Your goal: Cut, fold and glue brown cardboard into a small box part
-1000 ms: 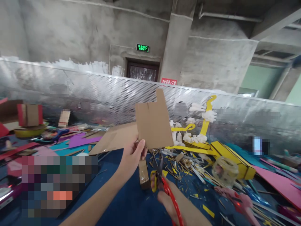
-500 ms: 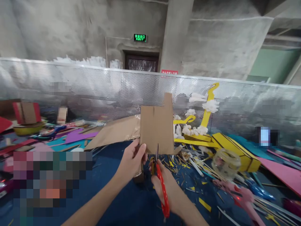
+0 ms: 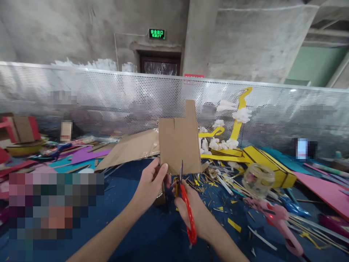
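My left hand [image 3: 154, 180] pinches the lower left corner of a brown cardboard piece [image 3: 178, 142], thumb on the near face. The piece stands upright, with a narrow strip rising at its top right and a short slit in its top edge. Red-handled scissors [image 3: 187, 211] are in my right hand [image 3: 192, 203]. One dark blade points up in front of the cardboard's lower edge; whether the other blade is behind it I cannot make out. A larger cardboard sheet [image 3: 129, 147] lies behind, to the left.
Yellow board pieces [image 3: 269, 165] with white fluff, a clear jar [image 3: 258, 180] and a pink glue gun [image 3: 275, 218] lie to the right among scraps. Purple and blue sheets [image 3: 85, 155] are on the left. A perforated metal panel [image 3: 114, 98] stands along the back.
The view has shifted slightly, so the scene sits higher and a little further left. Both hands keep their holds on the cardboard and the scissors.
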A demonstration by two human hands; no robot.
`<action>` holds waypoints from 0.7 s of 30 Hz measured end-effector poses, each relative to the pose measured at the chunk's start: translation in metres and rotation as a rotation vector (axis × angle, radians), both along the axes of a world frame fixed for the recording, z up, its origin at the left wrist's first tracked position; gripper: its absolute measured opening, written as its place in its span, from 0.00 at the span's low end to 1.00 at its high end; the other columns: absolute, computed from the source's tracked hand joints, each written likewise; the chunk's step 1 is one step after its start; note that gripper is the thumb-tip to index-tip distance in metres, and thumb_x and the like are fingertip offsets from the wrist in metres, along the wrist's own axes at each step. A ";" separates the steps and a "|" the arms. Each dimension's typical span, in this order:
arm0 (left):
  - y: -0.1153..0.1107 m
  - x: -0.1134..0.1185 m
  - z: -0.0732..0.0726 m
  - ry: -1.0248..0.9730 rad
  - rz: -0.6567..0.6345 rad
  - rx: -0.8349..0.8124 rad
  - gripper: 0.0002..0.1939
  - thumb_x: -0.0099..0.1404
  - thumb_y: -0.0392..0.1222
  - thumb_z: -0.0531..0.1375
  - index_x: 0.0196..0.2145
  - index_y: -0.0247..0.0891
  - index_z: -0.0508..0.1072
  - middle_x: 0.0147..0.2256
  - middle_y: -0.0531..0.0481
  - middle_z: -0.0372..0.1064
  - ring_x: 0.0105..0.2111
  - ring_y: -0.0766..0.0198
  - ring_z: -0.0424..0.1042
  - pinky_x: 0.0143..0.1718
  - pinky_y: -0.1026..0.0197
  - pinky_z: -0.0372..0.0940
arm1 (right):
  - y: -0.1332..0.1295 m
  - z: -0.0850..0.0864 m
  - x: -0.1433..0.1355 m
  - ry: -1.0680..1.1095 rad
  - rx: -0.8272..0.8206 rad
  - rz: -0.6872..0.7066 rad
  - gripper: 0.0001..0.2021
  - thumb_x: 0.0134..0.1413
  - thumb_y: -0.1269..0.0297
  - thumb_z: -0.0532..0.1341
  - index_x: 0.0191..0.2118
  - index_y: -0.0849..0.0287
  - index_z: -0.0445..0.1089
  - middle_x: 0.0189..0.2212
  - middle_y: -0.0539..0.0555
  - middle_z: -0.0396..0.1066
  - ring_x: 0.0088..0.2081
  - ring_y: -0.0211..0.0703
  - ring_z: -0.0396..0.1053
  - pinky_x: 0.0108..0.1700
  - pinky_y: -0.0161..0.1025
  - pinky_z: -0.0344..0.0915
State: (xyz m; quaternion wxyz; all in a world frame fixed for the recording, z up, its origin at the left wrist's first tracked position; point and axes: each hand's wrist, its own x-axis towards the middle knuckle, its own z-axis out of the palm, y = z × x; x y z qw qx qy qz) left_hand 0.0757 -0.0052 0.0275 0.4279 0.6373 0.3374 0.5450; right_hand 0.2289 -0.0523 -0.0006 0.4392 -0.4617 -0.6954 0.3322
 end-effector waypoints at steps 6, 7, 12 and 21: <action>0.000 0.000 -0.001 0.003 -0.019 0.012 0.15 0.72 0.52 0.58 0.45 0.37 0.70 0.20 0.57 0.69 0.18 0.67 0.67 0.23 0.66 0.64 | 0.004 -0.005 -0.002 -0.019 -0.020 -0.014 0.09 0.50 0.72 0.56 0.39 0.57 0.65 0.36 0.56 0.71 0.37 0.50 0.70 0.44 0.46 0.68; 0.000 0.000 -0.001 0.004 -0.024 0.011 0.14 0.72 0.52 0.58 0.45 0.37 0.70 0.20 0.58 0.69 0.18 0.67 0.67 0.23 0.66 0.64 | 0.005 -0.007 -0.002 -0.019 -0.021 -0.018 0.09 0.50 0.72 0.56 0.39 0.58 0.65 0.36 0.56 0.71 0.37 0.50 0.71 0.44 0.47 0.68; 0.000 0.001 -0.001 0.006 -0.027 0.005 0.13 0.72 0.51 0.58 0.43 0.38 0.69 0.19 0.58 0.68 0.18 0.68 0.67 0.23 0.66 0.65 | 0.008 -0.012 -0.002 -0.023 -0.013 -0.012 0.09 0.51 0.72 0.56 0.40 0.57 0.65 0.36 0.56 0.71 0.38 0.51 0.71 0.46 0.47 0.67; -0.001 0.001 0.001 0.013 -0.019 0.000 0.13 0.72 0.50 0.58 0.45 0.37 0.70 0.20 0.58 0.68 0.19 0.68 0.67 0.23 0.66 0.63 | 0.006 -0.009 -0.002 -0.020 -0.033 -0.011 0.08 0.52 0.72 0.55 0.39 0.57 0.63 0.32 0.53 0.69 0.31 0.47 0.69 0.37 0.44 0.67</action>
